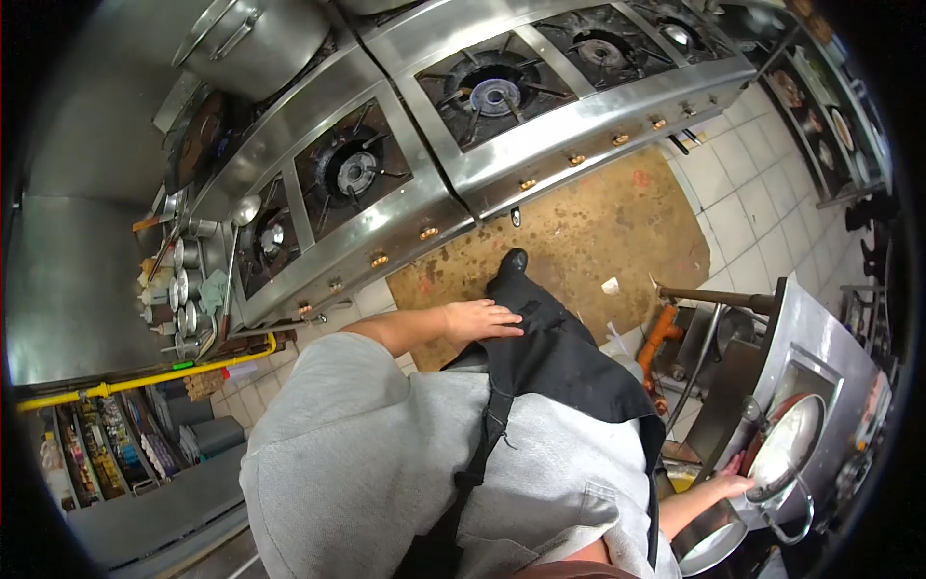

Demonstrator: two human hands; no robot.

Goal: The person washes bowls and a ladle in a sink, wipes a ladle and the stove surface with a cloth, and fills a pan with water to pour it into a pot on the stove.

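My left hand [484,320] lies flat against the black apron [569,367], its fingers extended and holding nothing. At the lower right, my right hand [730,479] is at the rim of a round reddish pan [793,439] with pale contents. Its fingers are partly hidden by the pan, so the exact grip is unclear. The pan sits over the steel counter [854,396], and a metal ladle or spoon [755,412] rests at its edge. Just below my right hand is a steel pot [712,542].
Steel stoves with burners [495,96] run across the top, with a large pot [253,43] at upper left. A brown mat [617,222] covers the floor. A yellow pipe [106,388] runs at left above trays of packets [101,439]. An orange pipe [661,338] stands beside the counter.
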